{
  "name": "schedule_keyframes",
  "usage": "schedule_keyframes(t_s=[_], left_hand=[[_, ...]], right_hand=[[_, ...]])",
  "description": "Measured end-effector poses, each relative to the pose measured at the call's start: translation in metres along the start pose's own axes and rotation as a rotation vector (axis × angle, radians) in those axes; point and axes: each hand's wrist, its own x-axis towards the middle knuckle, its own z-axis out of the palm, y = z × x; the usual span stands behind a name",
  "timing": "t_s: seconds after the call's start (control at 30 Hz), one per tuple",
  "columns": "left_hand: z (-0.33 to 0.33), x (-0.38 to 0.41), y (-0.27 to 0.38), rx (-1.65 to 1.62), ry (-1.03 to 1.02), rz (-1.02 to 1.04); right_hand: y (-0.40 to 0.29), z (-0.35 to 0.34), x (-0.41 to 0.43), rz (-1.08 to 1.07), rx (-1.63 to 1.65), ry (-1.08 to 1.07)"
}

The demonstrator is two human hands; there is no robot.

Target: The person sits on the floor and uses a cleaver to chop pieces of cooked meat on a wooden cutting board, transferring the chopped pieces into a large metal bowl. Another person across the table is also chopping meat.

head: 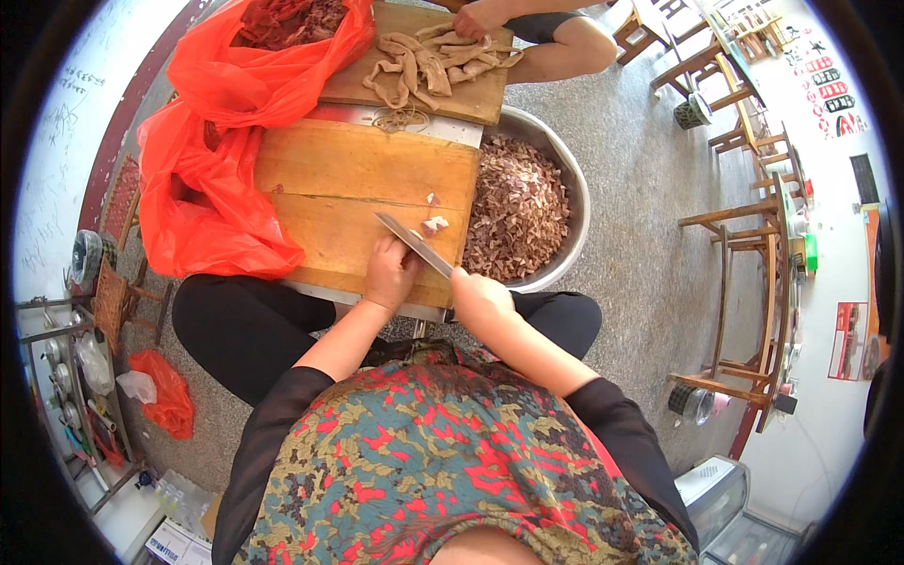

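Observation:
My right hand (480, 296) grips the handle of a knife (415, 244), its blade slanting up to the left over a wooden cutting board (353, 166). Close to the blade, my left hand (390, 272) rests low on the board with curled fingers; whether it holds a piece is hidden. Small meat pieces (434, 225) lie just beyond the blade. Right of the board, a large metal basin (580, 205) holds a heap of chopped meat (519, 205). Red plastic bags (212, 205) lie against the board's left side, the upper one open around dark meat (289, 21).
Another person's hand (480, 18) touches pale tripe-like strips (424, 63) on a second wooden board (346, 81). Rubber bands (400, 120) lie between the boards. A wicker chair (111, 304) and a red bag (166, 395) are at left; wooden benches (770, 282) stand at right.

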Motion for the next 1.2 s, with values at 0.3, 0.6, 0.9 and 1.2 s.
schedule_keyframes(t_s=[0.3, 0.6, 0.9, 1.2], left_hand=[[-0.008, -0.009, -0.011, 0.054, 0.010, -0.057], [-0.008, -0.012, -0.015, 0.106, 0.034, -0.119], [-0.004, -0.010, -0.019, 0.095, 0.022, -0.120], [-0.019, -0.013, -0.028, 0.035, -0.033, -0.247]], right_hand=[[0.032, -0.012, -0.016, -0.025, 0.146, 0.143], [0.027, -0.022, -0.040, 0.055, 0.168, 0.236], [0.037, 0.012, -0.012, 0.132, 0.166, 0.126], [0.030, -0.008, -0.030, -0.050, 0.471, 0.206]])
